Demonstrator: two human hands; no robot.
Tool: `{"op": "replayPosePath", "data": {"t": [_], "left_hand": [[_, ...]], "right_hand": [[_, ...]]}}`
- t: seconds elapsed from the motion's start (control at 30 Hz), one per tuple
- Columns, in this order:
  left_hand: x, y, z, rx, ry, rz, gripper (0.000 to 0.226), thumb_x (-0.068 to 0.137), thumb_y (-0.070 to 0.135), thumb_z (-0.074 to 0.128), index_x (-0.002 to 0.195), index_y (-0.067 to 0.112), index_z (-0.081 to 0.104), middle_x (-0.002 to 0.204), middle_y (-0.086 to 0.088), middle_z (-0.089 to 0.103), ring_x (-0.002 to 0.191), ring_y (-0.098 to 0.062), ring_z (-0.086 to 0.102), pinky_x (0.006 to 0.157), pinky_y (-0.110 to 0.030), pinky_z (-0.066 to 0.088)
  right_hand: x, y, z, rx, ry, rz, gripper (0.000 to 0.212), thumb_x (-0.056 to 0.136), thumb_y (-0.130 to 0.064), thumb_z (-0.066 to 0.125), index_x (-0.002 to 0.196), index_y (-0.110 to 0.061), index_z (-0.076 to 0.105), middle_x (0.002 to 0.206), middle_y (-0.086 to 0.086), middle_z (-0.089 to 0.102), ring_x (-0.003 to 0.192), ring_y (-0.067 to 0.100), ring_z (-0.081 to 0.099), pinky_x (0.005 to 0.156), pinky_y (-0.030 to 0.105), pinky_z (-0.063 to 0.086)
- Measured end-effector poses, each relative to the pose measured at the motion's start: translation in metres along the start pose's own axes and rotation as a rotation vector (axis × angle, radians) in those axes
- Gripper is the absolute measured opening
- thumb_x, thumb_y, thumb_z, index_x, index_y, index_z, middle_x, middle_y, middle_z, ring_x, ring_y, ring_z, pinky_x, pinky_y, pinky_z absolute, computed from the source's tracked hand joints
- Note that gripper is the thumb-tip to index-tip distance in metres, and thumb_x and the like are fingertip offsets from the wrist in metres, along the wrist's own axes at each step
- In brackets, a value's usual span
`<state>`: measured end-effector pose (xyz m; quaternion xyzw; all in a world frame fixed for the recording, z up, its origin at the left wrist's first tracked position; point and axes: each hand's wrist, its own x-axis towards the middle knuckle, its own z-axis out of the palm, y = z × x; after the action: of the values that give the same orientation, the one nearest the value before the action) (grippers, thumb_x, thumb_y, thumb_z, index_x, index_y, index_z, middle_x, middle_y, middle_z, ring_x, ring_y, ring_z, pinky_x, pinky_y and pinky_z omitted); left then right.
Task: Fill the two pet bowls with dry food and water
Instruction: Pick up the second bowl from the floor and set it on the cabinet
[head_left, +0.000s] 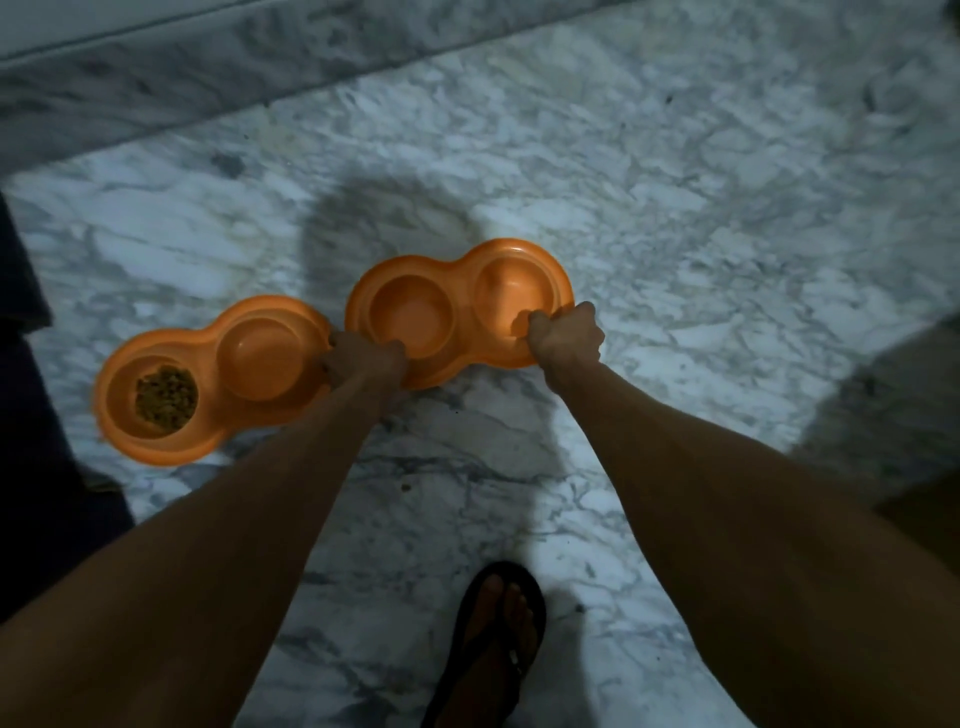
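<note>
Down on the marble floor (675, 208), two orange twin-well dishes lie end to end. Just left of the empty dish (462, 306) sits the kibble dish (208, 340). It has a mound of kibble (166, 397) in the well farther from the empty dish and no dry food in the nearer well.

The left hand (363, 358) is clenched at the empty dish's left end, right where the two dishes meet. The frame is dim and smeared there, so it probably grips the empty dish's rim, but it may be catching the kibble dish's end instead. Neither well of the empty dish shows any kibble. At its right end the right hand (566, 332) grasps the rim, with the thumb hooked into the well and the fingers wrapped over the outer lip. On the near side of the empty dish, a sandal (493, 639) stands on the floor.

The dish looks like moulded plastic, so it is likely light, stiff and smooth-skinned. The broad lip at each end seems the natural hold, and one hand per end should keep it level. Once it is filled, tilting would slop water or let kibble slide out. The polished floor may also let it skid when nudged.
</note>
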<state>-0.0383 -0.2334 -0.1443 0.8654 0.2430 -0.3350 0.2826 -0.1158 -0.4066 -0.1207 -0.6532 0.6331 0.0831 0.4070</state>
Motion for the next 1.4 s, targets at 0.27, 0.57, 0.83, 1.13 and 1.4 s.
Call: {"op": "replayPosePath", "data": {"t": [0.27, 0.57, 0.83, 1.13, 1.4], "left_hand": [[-0.087, 0.047, -0.118, -0.275, -0.043, 0.056, 0.075, 0.078, 0.034, 0.072, 0.138, 0.005, 0.038, 0.129, -0.022, 0.053, 0.100, -0.036, 0.061, 0.079, -0.049, 0.058], [-0.241, 0.120, -0.337, -0.473, 0.010, 0.175, 0.083, 0.062, 0.043, 0.065, 0.139, 0.018, 0.043, 0.131, -0.015, 0.056, 0.115, -0.038, 0.057, 0.096, -0.050, 0.051], [-0.400, 0.143, -0.520, -0.695, 0.026, 0.326, 0.074, 0.073, 0.032, 0.074, 0.139, 0.017, 0.045, 0.125, -0.006, 0.051, 0.105, -0.030, 0.059, 0.066, -0.036, 0.058], [-0.483, 0.091, -0.662, -0.880, 0.176, 0.312, 0.085, 0.056, 0.044, 0.071, 0.136, 0.023, 0.049, 0.128, -0.011, 0.060, 0.109, -0.033, 0.063, 0.093, -0.051, 0.053], [-0.518, -0.008, -0.771, -1.003, 0.410, 0.202, 0.075, 0.060, 0.037, 0.076, 0.130, 0.024, 0.053, 0.121, -0.009, 0.059, 0.102, -0.035, 0.063, 0.083, -0.050, 0.058]], "right_hand": [[-0.098, -0.079, -0.079, 0.067, 0.048, -0.049, 0.044, 0.083, -0.032, 0.065, 0.115, -0.006, 0.049, 0.099, 0.010, 0.054, 0.100, 0.035, 0.061, 0.090, 0.049, 0.054], [-0.301, -0.223, -0.206, 0.246, 0.053, -0.060, 0.054, 0.081, -0.037, 0.066, 0.125, -0.011, 0.047, 0.123, 0.017, 0.055, 0.106, 0.040, 0.059, 0.092, 0.046, 0.052], [-0.500, -0.306, -0.321, 0.436, 0.084, -0.126, 0.056, 0.077, -0.035, 0.069, 0.125, -0.014, 0.048, 0.105, 0.007, 0.050, 0.098, 0.039, 0.065, 0.085, 0.049, 0.057], [-0.656, -0.350, -0.344, 0.404, -0.002, -0.321, 0.060, 0.075, -0.039, 0.069, 0.125, -0.015, 0.048, 0.116, 0.013, 0.058, 0.099, 0.039, 0.063, 0.086, 0.050, 0.057], [-0.775, -0.368, -0.292, 0.333, -0.220, -0.508, 0.050, 0.075, -0.036, 0.070, 0.114, -0.015, 0.050, 0.120, 0.015, 0.056, 0.104, 0.037, 0.058, 0.087, 0.052, 0.057]]}}
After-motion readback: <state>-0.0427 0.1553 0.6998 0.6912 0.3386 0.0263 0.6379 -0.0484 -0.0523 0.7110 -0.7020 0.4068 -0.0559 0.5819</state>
